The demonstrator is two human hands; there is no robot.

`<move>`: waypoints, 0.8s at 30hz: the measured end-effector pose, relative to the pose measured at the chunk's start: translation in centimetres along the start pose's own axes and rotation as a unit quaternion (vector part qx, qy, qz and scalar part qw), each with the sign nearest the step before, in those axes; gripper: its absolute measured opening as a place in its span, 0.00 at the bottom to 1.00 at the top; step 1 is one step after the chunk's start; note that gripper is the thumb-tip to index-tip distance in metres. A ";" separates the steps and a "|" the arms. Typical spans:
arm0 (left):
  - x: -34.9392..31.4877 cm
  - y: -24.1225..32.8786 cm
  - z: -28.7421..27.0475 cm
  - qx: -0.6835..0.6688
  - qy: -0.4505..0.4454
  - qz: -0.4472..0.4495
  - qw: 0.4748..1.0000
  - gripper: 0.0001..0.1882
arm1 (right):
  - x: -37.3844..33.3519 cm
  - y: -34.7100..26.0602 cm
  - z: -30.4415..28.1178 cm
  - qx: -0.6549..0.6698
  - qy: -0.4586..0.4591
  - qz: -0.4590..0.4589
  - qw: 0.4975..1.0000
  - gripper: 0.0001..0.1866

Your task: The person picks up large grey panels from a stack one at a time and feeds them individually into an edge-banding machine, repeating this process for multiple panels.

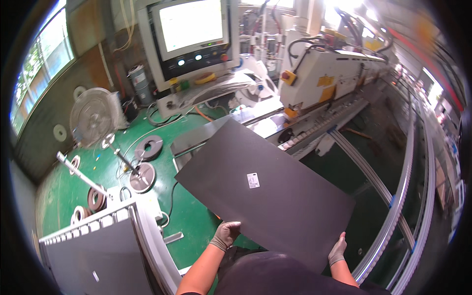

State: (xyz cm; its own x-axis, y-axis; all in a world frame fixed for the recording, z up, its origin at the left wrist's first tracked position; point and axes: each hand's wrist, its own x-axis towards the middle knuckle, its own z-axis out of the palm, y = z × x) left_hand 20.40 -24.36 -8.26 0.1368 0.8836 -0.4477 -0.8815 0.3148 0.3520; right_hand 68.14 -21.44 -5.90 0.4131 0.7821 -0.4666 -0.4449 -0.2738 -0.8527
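I hold a large dark grey rectangular panel (290, 201) in front of me, with a small white label (252, 180) stuck near its middle. My left hand (227, 235), in a grey glove, grips the panel's near edge with the thumb on top. On the right, my gloved right hand (338, 250) is closed around the panel's near right edge. Most of the fingers of both hands are hidden beneath the board. The panel's far corner overlaps the machine's metal table (189, 140); whether it touches cannot be told.
A long white machine (334, 73) stands ahead, beside a control console (196, 61) with a bright screen. Metal rails (393, 216) curve along the right. At lower left, another dark panel (93, 255) lies on a roller conveyor (93, 223). Tape rolls (148, 148) and a fan (96, 118) stand on the green floor.
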 end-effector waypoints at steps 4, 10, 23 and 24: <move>4.7 2.6 -0.5 -0.001 -0.044 -0.109 0.993 0.05 | -2.4 2.5 -1.4 0.097 0.009 -0.021 0.995 0.31; 5.5 6.8 1.2 0.099 -0.040 -0.185 0.977 0.06 | -5.3 6.6 -1.2 0.014 0.211 -0.019 0.977 0.31; 13.5 28.1 5.1 0.690 0.048 0.450 0.565 0.17 | -14.0 9.6 0.6 -0.051 0.172 -0.046 0.983 0.15; 14.6 28.8 5.8 0.729 0.078 0.446 0.514 0.18 | -13.9 8.7 0.5 -0.042 0.166 -0.032 0.985 0.15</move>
State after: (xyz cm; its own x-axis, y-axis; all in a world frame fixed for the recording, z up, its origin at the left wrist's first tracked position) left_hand -0.34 -0.43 0.12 -0.1660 0.8993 0.4046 0.7280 -0.1651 0.6654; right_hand 58.10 -34.41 -6.71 0.6812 0.5778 -0.4495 -0.3473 -0.2855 -0.8933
